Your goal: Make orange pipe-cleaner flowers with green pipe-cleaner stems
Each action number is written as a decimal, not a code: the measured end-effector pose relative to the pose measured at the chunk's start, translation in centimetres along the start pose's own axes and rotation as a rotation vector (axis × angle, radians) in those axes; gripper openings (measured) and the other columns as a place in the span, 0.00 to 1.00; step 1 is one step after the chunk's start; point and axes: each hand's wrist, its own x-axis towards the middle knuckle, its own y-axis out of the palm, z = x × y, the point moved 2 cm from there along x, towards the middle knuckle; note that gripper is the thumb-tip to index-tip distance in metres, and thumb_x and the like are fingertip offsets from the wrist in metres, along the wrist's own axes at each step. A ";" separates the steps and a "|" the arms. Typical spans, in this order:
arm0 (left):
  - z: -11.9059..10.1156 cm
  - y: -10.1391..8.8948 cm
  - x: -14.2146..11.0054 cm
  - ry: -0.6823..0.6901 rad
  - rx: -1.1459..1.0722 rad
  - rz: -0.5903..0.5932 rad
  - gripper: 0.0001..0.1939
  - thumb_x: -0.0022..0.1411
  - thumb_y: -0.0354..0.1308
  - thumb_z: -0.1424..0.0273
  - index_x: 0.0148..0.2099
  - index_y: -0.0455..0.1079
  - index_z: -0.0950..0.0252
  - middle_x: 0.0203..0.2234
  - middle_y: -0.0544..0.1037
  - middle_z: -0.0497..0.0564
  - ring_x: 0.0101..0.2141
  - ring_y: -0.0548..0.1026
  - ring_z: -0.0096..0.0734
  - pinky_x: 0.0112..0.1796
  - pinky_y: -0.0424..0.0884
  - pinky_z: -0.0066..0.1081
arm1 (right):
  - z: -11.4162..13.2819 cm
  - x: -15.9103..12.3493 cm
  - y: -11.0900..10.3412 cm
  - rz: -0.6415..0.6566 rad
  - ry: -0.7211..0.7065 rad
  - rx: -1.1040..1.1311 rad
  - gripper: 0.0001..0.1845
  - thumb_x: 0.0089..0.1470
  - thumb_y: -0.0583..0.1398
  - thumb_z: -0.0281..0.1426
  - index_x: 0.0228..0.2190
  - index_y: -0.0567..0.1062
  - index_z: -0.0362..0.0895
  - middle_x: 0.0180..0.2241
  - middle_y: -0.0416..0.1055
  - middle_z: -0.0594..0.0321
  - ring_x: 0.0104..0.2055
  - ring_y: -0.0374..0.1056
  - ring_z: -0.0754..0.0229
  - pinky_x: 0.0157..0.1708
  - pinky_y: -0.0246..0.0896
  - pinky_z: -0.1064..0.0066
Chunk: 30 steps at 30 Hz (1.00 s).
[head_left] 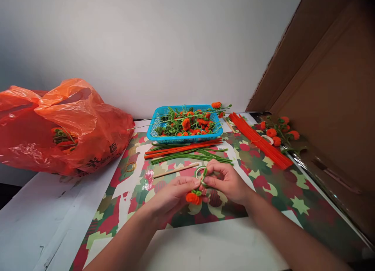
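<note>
Between my hands is an orange pipe-cleaner flower with a green stem, its bloom hanging low toward me. My left hand pinches the flower just above the bloom. The thumb and fingertips of my right hand are closed on the upper part of the green stem. Right behind the fingers lies a roll of tape, partly covered by them. A thin wooden stick rests just beyond my left hand. Green pipe cleaners and a few orange-red ones lie farther back.
Beyond them stands a blue basket filled with orange flowers and green pieces. A red plastic bag sits at left, near a coil of gold wire. At right are a red pipe-cleaner bundle, finished flowers and a cardboard wall.
</note>
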 end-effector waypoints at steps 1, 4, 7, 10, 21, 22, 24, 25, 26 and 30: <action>-0.1 0.0 0.1 0.055 0.038 -0.062 0.17 0.54 0.62 0.58 0.31 0.74 0.69 0.28 0.75 0.54 0.30 0.73 0.31 0.31 0.67 0.27 | -0.2 0.0 0.0 -0.020 0.014 -0.002 0.07 0.51 0.62 0.33 0.24 0.73 0.44 0.28 0.63 0.66 0.33 0.61 0.62 0.35 0.56 0.70; -0.5 0.3 0.0 0.272 0.286 -0.234 0.16 0.57 0.59 0.57 0.31 0.73 0.67 0.28 0.76 0.53 0.31 0.72 0.32 0.34 0.67 0.29 | -0.5 0.0 0.1 -0.068 0.056 -0.039 0.06 0.51 0.62 0.33 0.25 0.73 0.44 0.29 0.63 0.66 0.32 0.61 0.63 0.34 0.57 0.70; -0.9 0.7 -0.3 0.480 0.607 -0.356 0.11 0.56 0.60 0.61 0.30 0.72 0.65 0.29 0.76 0.50 0.34 0.72 0.33 0.38 0.67 0.31 | -0.7 -0.1 0.3 -0.095 0.088 -0.063 0.06 0.51 0.61 0.32 0.25 0.72 0.44 0.29 0.62 0.66 0.31 0.61 0.63 0.32 0.58 0.71; -1.1 0.9 -0.5 0.620 0.786 -0.393 0.08 0.58 0.58 0.65 0.30 0.72 0.64 0.30 0.77 0.50 0.34 0.72 0.33 0.41 0.67 0.33 | -0.5 -0.1 0.4 -0.100 0.089 -0.095 0.05 0.50 0.61 0.31 0.25 0.73 0.44 0.29 0.62 0.66 0.31 0.61 0.63 0.31 0.57 0.71; 0.1 -0.7 0.2 -0.035 -0.024 0.175 0.12 0.47 0.68 0.64 0.27 0.74 0.68 0.27 0.76 0.55 0.32 0.74 0.36 0.36 0.69 0.34 | 0.1 0.0 0.2 0.034 -0.064 0.033 0.08 0.49 0.64 0.36 0.23 0.77 0.45 0.24 0.69 0.64 0.31 0.62 0.61 0.34 0.58 0.68; 0.1 -0.8 0.3 -0.034 -0.036 0.154 0.12 0.47 0.68 0.64 0.27 0.74 0.68 0.27 0.76 0.55 0.32 0.74 0.36 0.35 0.68 0.33 | 0.0 0.1 0.2 0.040 -0.036 0.064 0.10 0.50 0.64 0.36 0.23 0.76 0.45 0.25 0.68 0.64 0.31 0.62 0.61 0.34 0.58 0.69; -0.1 -0.8 0.3 0.054 0.016 0.059 0.13 0.51 0.65 0.61 0.29 0.76 0.68 0.28 0.77 0.55 0.32 0.74 0.34 0.34 0.68 0.32 | -0.2 0.1 0.2 0.019 0.021 0.111 0.11 0.50 0.62 0.37 0.22 0.73 0.44 0.25 0.67 0.66 0.29 0.62 0.63 0.32 0.58 0.70; -0.4 -0.8 0.3 0.130 0.072 0.007 0.16 0.53 0.63 0.58 0.30 0.76 0.68 0.29 0.77 0.55 0.32 0.74 0.34 0.35 0.68 0.31 | -0.2 0.2 0.2 -0.011 0.041 0.115 0.11 0.51 0.62 0.37 0.22 0.72 0.43 0.25 0.67 0.66 0.29 0.62 0.63 0.32 0.57 0.71; -0.6 -0.6 0.3 0.209 0.140 -0.040 0.18 0.54 0.61 0.55 0.31 0.77 0.67 0.31 0.77 0.55 0.33 0.73 0.34 0.36 0.68 0.32 | -0.3 0.2 0.2 -0.047 0.052 0.105 0.11 0.51 0.61 0.36 0.23 0.72 0.43 0.25 0.66 0.66 0.29 0.62 0.63 0.32 0.57 0.71; -1.3 0.2 -0.1 0.430 0.471 -0.242 0.16 0.53 0.62 0.56 0.34 0.76 0.65 0.32 0.77 0.52 0.35 0.73 0.36 0.39 0.68 0.33 | -0.5 0.1 0.6 -0.164 0.061 0.015 0.08 0.51 0.60 0.34 0.25 0.72 0.43 0.27 0.68 0.65 0.31 0.63 0.62 0.32 0.58 0.71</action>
